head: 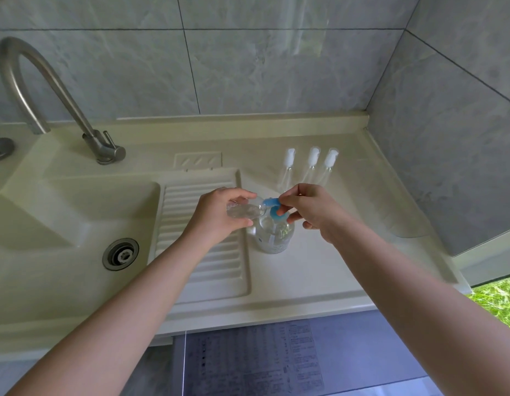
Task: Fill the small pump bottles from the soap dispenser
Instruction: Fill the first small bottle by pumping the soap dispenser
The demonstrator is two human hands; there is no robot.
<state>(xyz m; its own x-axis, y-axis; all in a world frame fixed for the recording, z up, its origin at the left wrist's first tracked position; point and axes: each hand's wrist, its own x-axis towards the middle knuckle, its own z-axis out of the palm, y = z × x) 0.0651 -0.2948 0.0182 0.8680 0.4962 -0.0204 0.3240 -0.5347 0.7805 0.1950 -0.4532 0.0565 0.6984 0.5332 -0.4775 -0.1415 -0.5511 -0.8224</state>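
Left grip [219, 208] wrapped round a small clear plastic bottle [242, 212], tilted sideways with its mouth at the blue pump spout [272, 205] of the clear round soap dispenser [273, 232] on the cream worktop [348, 252]. Right grip [308, 208] pinching that spout. Beyond, three white pump tops [312, 160] lying side by side near the wall.

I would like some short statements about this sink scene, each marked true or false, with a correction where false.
1. The left hand holds a small clear bottle tilted on its side. True.
2. The right hand rests flat on the counter. False: it pinches the blue pump head of the soap dispenser.
3. Three pump tops lie behind the dispenser. True.
4. Water runs from the faucet. False: none is visible.
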